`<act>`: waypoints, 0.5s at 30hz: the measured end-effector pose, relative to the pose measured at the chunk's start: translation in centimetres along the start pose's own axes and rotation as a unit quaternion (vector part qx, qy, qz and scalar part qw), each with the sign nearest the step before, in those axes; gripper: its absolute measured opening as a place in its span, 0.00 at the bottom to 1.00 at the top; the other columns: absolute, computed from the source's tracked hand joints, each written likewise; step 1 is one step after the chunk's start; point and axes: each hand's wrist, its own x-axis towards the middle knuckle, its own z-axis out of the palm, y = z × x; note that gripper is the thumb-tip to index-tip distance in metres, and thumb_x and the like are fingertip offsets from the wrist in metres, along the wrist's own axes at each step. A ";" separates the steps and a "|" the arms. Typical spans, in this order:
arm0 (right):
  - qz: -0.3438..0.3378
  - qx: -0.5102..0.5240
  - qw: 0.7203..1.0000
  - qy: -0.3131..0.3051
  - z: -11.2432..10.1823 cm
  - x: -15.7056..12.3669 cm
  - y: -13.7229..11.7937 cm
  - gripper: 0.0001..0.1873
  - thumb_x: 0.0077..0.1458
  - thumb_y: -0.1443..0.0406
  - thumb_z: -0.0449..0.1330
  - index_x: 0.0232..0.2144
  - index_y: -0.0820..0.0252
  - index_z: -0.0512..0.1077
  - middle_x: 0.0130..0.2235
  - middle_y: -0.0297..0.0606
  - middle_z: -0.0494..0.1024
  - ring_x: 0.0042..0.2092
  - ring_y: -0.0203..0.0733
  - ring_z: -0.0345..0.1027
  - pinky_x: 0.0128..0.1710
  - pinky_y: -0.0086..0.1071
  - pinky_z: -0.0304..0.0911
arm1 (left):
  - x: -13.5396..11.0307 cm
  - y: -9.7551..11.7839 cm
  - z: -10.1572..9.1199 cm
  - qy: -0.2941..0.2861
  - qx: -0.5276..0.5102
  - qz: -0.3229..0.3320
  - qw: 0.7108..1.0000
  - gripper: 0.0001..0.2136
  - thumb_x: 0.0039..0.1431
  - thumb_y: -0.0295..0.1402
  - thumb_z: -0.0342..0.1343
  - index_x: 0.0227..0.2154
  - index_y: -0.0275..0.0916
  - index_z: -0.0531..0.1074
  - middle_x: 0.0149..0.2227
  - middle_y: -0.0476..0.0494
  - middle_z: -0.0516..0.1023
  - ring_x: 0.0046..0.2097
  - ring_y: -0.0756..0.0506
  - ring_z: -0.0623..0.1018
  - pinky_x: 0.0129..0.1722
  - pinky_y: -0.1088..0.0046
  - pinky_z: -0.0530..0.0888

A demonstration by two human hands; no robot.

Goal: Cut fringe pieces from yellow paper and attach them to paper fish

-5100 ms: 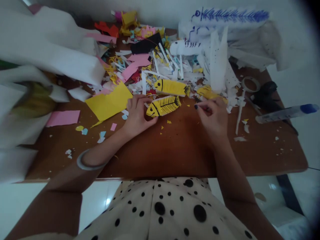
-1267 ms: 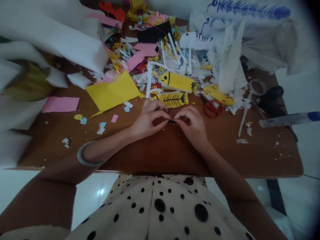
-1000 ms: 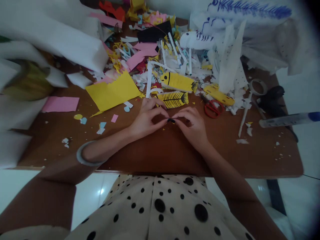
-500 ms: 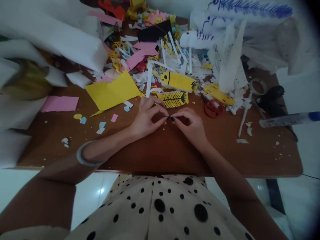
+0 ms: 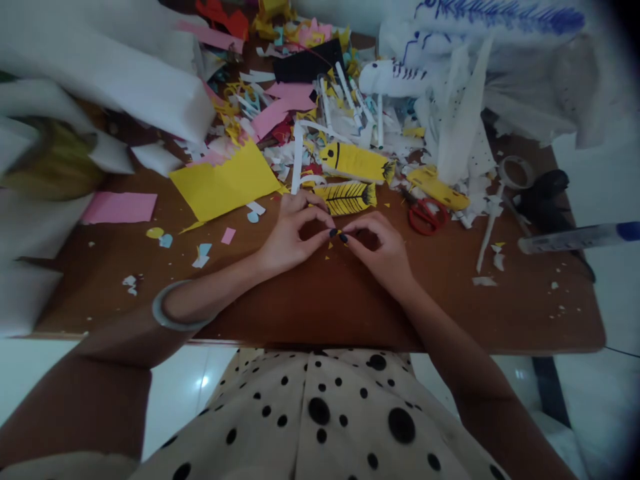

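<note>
My left hand (image 5: 299, 230) and my right hand (image 5: 381, 245) meet over the table, thumb and forefinger of each pinched together. Between the dark-nailed fingertips shows a tiny yellow paper piece (image 5: 339, 232). Just beyond the hands lies a yellow paper fish with black fishbone lines (image 5: 345, 198), its left end partly behind my left hand. Above that rests a second yellow paper fish (image 5: 357, 162) with a drawn eye and a black tail. A few tiny yellow scraps (image 5: 329, 257) are on the wood below the fingertips.
Red-handled scissors (image 5: 427, 217) lie right of my hands, by a yellow cutter (image 5: 437, 188). A torn yellow sheet (image 5: 227, 179) and a pink paper (image 5: 120, 207) are at left. Paper scraps and markers (image 5: 345, 90) heap at the back. A roll of tape (image 5: 517, 173) sits far right.
My fingertips have drawn slightly apart, and a bit of yellow now shows between them. The things on the table have stayed in place.
</note>
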 end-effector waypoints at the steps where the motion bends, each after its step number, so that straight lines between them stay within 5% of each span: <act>1: -0.001 0.000 1.000 0.001 0.0 0.0 0.0 0.03 0.56 0.66 0.62 0.35 0.54 0.75 0.36 0.34 0.76 0.41 0.40 0.70 0.43 0.37 0.65 | 0.0 0.0 0.0 0.000 0.001 0.003 1.000 0.04 0.61 0.37 0.59 0.33 0.44 0.75 0.44 0.42 0.73 0.49 0.40 0.70 0.53 0.54 0.65; 9: 0.003 -0.004 1.000 0.001 0.1 0.0 0.1 0.01 0.57 0.66 0.62 0.33 0.55 0.75 0.35 0.34 0.75 0.39 0.39 0.68 0.42 0.37 0.64 | 0.0 0.2 0.0 -0.014 0.019 0.015 1.000 0.05 0.62 0.37 0.58 0.33 0.43 0.74 0.44 0.42 0.73 0.49 0.40 0.70 0.52 0.56 0.66; 15: 0.021 -0.013 0.999 0.029 -0.8 0.1 0.4 0.02 0.56 0.67 0.62 0.32 0.55 0.75 0.36 0.34 0.75 0.40 0.41 0.68 0.43 0.37 0.64 | 0.7 -1.6 -1.4 0.019 0.088 0.043 0.995 0.13 0.66 0.42 0.51 0.49 0.45 0.66 0.50 0.39 0.70 0.54 0.37 0.68 0.53 0.53 0.65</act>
